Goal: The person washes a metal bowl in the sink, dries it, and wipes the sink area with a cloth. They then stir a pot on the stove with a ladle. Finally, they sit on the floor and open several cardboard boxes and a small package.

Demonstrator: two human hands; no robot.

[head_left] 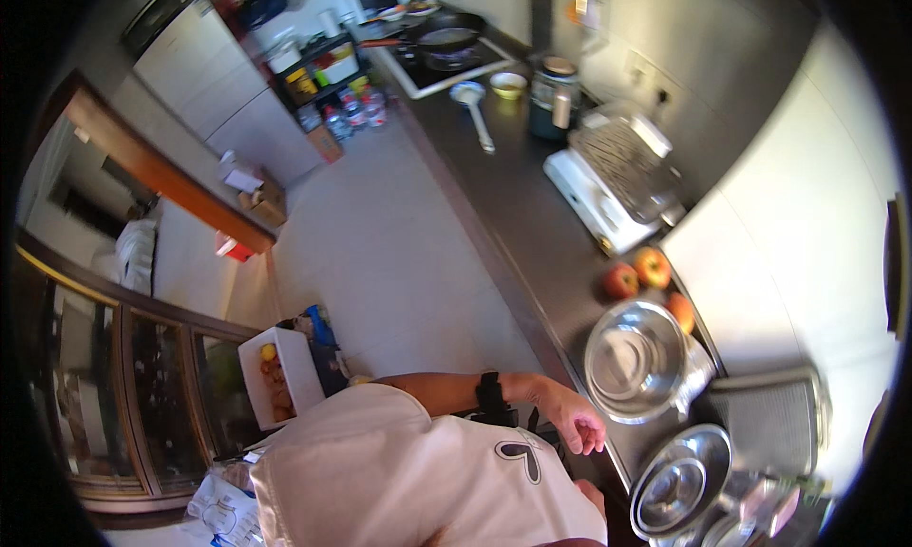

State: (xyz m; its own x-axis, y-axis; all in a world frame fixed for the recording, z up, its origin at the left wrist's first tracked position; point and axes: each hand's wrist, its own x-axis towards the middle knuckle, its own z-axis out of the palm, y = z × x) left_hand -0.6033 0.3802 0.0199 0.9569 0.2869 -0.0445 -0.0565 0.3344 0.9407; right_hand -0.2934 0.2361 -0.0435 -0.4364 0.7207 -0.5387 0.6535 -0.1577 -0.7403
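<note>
My left hand (578, 420), a black band on its wrist, hangs by the counter's front edge with loosely bent fingers and nothing visible in it. To its right, a shiny metal bowl (620, 362) stands on the dark counter (499, 205). Nearer the bottom of the view, another metal bowl (687, 486) sits tilted in appearance. A small part of my right hand (593, 496) shows past the shirt; its fingers and anything in them are hidden. Several red-yellow apples (652, 268) lie beyond the first bowl, beside a white appliance with a ridged grill plate (616, 159).
Farther along the counter are a lidded jar (554, 95), a ladle (479, 116), a small yellow bowl (508, 85) and a frying pan (449, 33) on the cooktop. A ridged tray (766, 412) leans by the wall. On the floor side stands a white foam box (306, 376) with produce.
</note>
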